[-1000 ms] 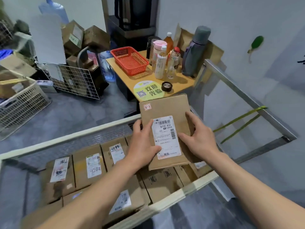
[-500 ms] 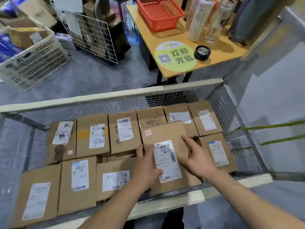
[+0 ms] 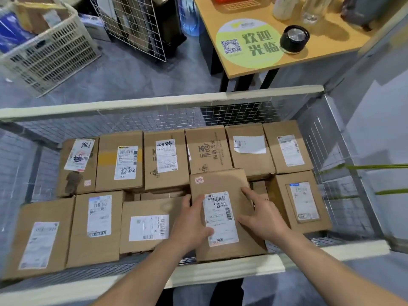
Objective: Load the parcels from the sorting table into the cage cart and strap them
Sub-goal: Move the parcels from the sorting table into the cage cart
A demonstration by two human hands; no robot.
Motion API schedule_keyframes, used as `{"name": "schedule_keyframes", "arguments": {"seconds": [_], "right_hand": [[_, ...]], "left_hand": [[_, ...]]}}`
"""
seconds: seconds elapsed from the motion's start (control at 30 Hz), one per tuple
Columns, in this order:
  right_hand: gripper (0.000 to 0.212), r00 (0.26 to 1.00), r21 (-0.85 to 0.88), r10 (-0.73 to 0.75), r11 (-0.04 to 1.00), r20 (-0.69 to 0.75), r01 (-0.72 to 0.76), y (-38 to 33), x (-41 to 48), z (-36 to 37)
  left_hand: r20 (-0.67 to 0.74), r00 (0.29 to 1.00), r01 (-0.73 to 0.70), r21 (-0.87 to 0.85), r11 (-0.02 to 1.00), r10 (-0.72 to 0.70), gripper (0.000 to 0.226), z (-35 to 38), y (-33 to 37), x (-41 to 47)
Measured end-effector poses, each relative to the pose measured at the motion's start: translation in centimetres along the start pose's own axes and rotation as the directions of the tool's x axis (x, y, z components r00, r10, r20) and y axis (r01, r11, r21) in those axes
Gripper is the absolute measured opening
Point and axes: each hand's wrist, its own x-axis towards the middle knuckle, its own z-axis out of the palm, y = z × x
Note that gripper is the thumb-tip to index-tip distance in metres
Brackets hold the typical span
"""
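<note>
Left hand (image 3: 190, 226) and right hand (image 3: 263, 217) grip a parcel (image 3: 220, 184) inside the cage cart (image 3: 154, 105) on grey floor (image 3: 132, 74).

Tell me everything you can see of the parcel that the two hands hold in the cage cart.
The parcel is a flat brown cardboard box, closed, lying label up in the near row of the cage cart. It bears a white barcode label reading N705 A34 and a small red-edged sticker at a far corner. The left hand and right hand hold its long sides, thumbs on top.
</note>
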Motion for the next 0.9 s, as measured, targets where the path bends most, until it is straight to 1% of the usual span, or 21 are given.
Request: {"name": "schedule_keyframes", "arguments": {"seconds": [0.17, 0.33, 0.43, 0.47, 0.53, 0.63, 0.73, 0.9], "right_hand": [[0.091, 0.997, -0.004, -0.030, 1.000, 0.071, 0.030, 1.5, 2.3, 1.9], [0.091, 0.987, -0.109, -0.092, 0.988, 0.134, 0.107, 2.7, 4.0, 3.5], [0.091, 0.979, -0.107, -0.104, 0.987, 0.175, 0.123, 2.9, 4.7, 4.4], [0.091, 0.979, -0.090, -0.097, 0.989, 0.181, 0.115, 3.0, 5.1, 4.7], [0.094, 0.981, -0.072, -0.082, 0.993, 0.178, 0.097, 3.3, 5.9, 5.0], [0.095, 0.982, -0.082, -0.088, 0.991, 0.164, 0.103, 3.6, 6.8, 5.1], [0.090, 0.986, -0.084, -0.096, 0.991, 0.136, 0.108, 3.5, 6.8, 5.1], [0.086, 0.991, -0.077, -0.087, 0.993, 0.099, 0.094, 3.4, 6.6, 5.5]], "left_hand": [[-0.011, 1.000, -0.028, 0.053, 0.998, 0.029, 0.093, 2.0, -2.2, 2.0], [-0.014, 0.995, -0.100, 0.106, 0.989, 0.102, 0.082, 3.7, -4.5, 3.5], [-0.015, 0.997, -0.076, 0.088, 0.993, 0.077, 0.072, 4.3, -5.8, 4.3], [-0.012, 0.997, -0.076, 0.096, 0.993, 0.077, 0.073, 4.5, -6.1, 4.6], [0.000, 0.995, -0.102, 0.136, 0.985, 0.103, 0.078, 4.6, -6.2, 5.1], [0.019, 0.996, -0.091, 0.176, 0.980, 0.089, 0.078, 4.4, -5.9, 5.3], [-0.008, 0.997, -0.077, 0.182, 0.980, 0.079, 0.073, 4.4, -5.9, 5.4], [-0.013, 0.998, -0.057, 0.186, 0.981, 0.060, 0.075, 4.4, -5.9, 5.6]]}}
